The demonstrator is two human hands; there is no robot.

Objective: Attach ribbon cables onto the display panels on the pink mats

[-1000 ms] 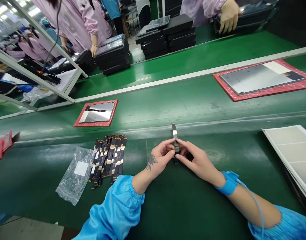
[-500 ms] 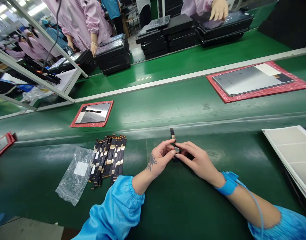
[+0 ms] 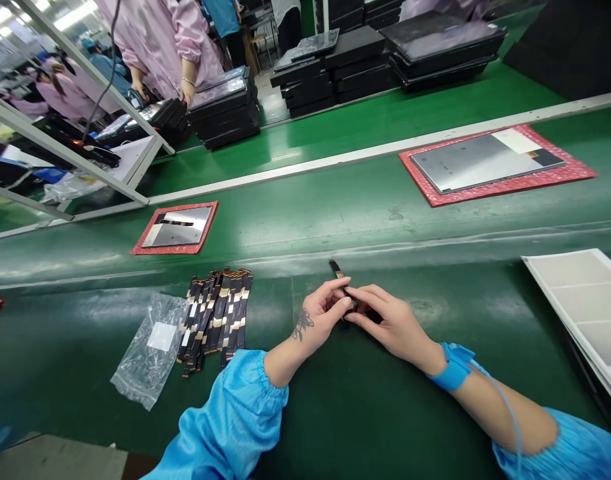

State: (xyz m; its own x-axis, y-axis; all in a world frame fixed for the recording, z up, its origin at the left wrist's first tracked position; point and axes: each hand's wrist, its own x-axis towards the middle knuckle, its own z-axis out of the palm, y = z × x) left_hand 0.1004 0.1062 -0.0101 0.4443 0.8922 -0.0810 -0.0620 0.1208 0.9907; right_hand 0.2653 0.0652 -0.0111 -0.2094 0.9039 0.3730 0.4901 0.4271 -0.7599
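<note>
Since the earlier frames, both red trays had drifted leftward on the green conveyor belt (image 3: 335,213), a gloved co-worker's hand had left the black stacks at the far side, and the strip held between the hands had tipped from nearly upright to leaning left. All places below are given relative to the belt.

Largest, on the belt's far right, lay the large red tray (image 3: 495,163) carrying a grey panel. On the near right edge rested a white sheet stack (image 3: 580,307). On the belt's left middle lay the small red tray (image 3: 174,229), its panel bearing one dark strip. On the near bench, left of centre, sat a fanned pile of flex cables (image 3: 216,317), black with gold and white patches, and just beside it to the left a clear plastic bag (image 3: 150,350), seemingly emptied.

At the near edge, centre, the left hand (image 3: 321,315) and the right hand (image 3: 390,323) met fingertip to fingertip, each pinching the lower part of a single flex cable (image 3: 336,269), whose free end rose above the fingers. A blue wrist strap (image 3: 452,367) circled the right wrist.

Judged from this arrangement, the work appeared to stand mid-cycle: one cable was in hand and being prepared, one panel already showed a strip, and many cables remained in the pile.
</note>
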